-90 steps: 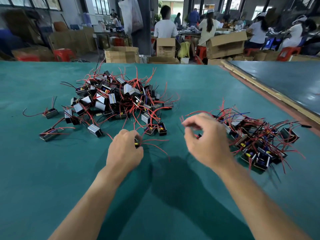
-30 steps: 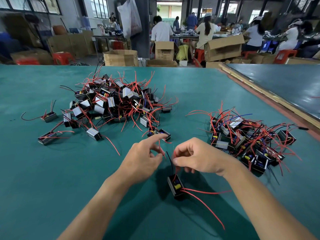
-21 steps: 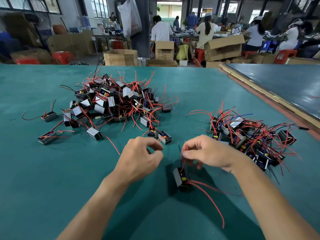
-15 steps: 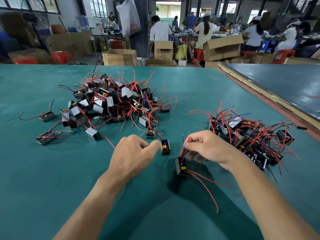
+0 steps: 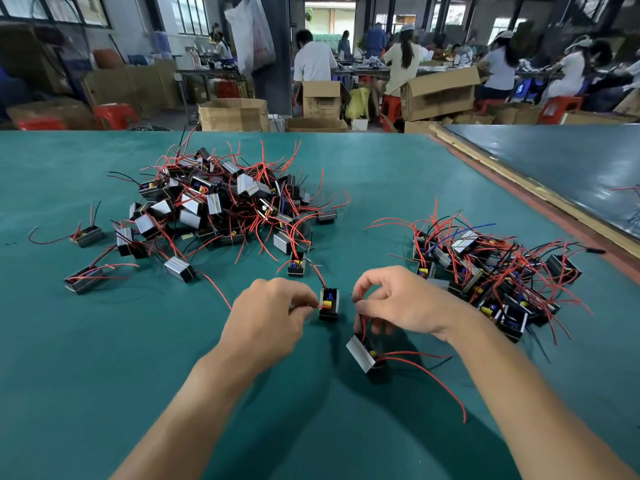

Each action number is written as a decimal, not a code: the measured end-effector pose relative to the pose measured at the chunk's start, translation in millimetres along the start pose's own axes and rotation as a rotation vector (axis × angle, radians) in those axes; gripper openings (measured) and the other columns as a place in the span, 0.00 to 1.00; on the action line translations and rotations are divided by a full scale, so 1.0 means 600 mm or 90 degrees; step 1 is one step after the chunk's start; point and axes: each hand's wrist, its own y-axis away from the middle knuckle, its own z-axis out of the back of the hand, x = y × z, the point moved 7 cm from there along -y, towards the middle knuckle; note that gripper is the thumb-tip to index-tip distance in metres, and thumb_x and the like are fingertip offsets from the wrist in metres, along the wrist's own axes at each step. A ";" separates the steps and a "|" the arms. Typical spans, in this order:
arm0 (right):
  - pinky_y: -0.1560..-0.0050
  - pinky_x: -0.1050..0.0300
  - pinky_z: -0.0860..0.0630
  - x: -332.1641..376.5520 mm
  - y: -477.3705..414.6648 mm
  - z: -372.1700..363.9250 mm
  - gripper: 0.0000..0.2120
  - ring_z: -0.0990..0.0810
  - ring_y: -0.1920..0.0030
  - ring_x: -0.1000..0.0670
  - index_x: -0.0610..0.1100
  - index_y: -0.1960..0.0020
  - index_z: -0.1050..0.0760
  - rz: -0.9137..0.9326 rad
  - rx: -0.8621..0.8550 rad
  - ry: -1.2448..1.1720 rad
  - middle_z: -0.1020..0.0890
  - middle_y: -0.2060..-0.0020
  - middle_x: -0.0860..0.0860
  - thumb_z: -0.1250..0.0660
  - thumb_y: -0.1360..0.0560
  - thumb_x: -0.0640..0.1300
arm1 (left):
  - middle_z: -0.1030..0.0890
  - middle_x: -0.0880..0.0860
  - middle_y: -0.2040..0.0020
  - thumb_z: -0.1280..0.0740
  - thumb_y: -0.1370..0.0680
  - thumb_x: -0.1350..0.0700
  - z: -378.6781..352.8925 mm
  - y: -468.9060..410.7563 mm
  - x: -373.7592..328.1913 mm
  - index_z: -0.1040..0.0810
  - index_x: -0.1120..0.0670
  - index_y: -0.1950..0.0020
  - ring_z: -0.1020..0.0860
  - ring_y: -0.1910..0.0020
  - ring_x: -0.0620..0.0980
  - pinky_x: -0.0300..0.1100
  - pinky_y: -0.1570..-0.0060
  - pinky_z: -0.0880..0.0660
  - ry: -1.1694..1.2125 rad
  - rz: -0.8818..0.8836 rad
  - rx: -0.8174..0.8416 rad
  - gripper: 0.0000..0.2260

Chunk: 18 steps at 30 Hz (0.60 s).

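Head view: the left hand (image 5: 266,317) is curled, thumb and forefinger pinching the red lead of a small black module (image 5: 328,303) standing upright just beside its fingertips, yellow and blue parts showing in its open top. The right hand (image 5: 398,303), fingers bent, pinches a red wire of a second module (image 5: 365,353) tilted just below it, with a silvery side, a yellow part and long red leads (image 5: 433,375) trailing under the wrist. Beyond the left hand lies a large heap (image 5: 221,209) of such modules; a smaller heap (image 5: 485,268) lies outside the right hand on the green bench (image 5: 104,375).
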 end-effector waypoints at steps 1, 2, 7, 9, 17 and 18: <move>0.68 0.63 0.28 -0.001 0.000 0.001 0.03 0.23 0.71 0.53 0.44 0.52 0.25 0.002 -0.003 0.004 0.15 0.67 0.46 0.31 0.21 0.40 | 0.16 0.43 0.62 0.28 0.26 0.56 0.007 -0.002 0.006 0.16 0.43 0.57 0.19 0.58 0.48 0.44 0.54 0.23 0.001 0.013 0.000 0.07; 0.68 0.63 0.28 -0.002 -0.001 0.001 0.03 0.23 0.72 0.53 0.44 0.50 0.26 0.003 -0.005 0.009 0.15 0.69 0.48 0.31 0.22 0.40 | 0.16 0.43 0.62 0.28 0.27 0.58 0.014 -0.004 0.014 0.16 0.42 0.59 0.18 0.57 0.47 0.43 0.54 0.22 -0.011 0.030 0.003 0.09; 0.66 0.62 0.27 -0.002 -0.002 -0.003 0.05 0.23 0.70 0.52 0.45 0.48 0.27 0.006 0.011 0.012 0.13 0.64 0.46 0.33 0.21 0.38 | 0.15 0.46 0.55 0.35 0.29 0.63 0.050 -0.005 0.029 0.15 0.44 0.55 0.19 0.55 0.52 0.42 0.54 0.28 -0.115 0.071 -0.074 0.15; 0.67 0.63 0.27 0.002 0.000 -0.008 0.04 0.23 0.70 0.52 0.44 0.49 0.27 0.011 0.031 0.002 0.13 0.64 0.47 0.34 0.21 0.37 | 0.15 0.44 0.57 0.33 0.28 0.62 0.055 0.000 0.009 0.16 0.46 0.54 0.21 0.62 0.50 0.42 0.55 0.25 -0.025 0.023 -0.158 0.12; 0.70 0.64 0.27 0.006 0.001 -0.010 0.06 0.25 0.72 0.54 0.45 0.52 0.25 0.025 0.022 -0.011 0.15 0.67 0.49 0.32 0.22 0.35 | 0.17 0.47 0.49 0.29 0.26 0.53 -0.033 0.006 -0.025 0.18 0.51 0.46 0.22 0.47 0.52 0.45 0.48 0.27 -0.045 -0.094 0.000 0.09; 0.70 0.64 0.27 0.006 0.000 -0.009 0.06 0.25 0.73 0.55 0.45 0.52 0.24 0.027 0.015 -0.008 0.15 0.67 0.49 0.32 0.23 0.35 | 0.17 0.47 0.53 0.29 0.27 0.53 -0.027 0.006 -0.022 0.17 0.50 0.51 0.21 0.51 0.50 0.44 0.51 0.27 -0.031 -0.078 -0.013 0.06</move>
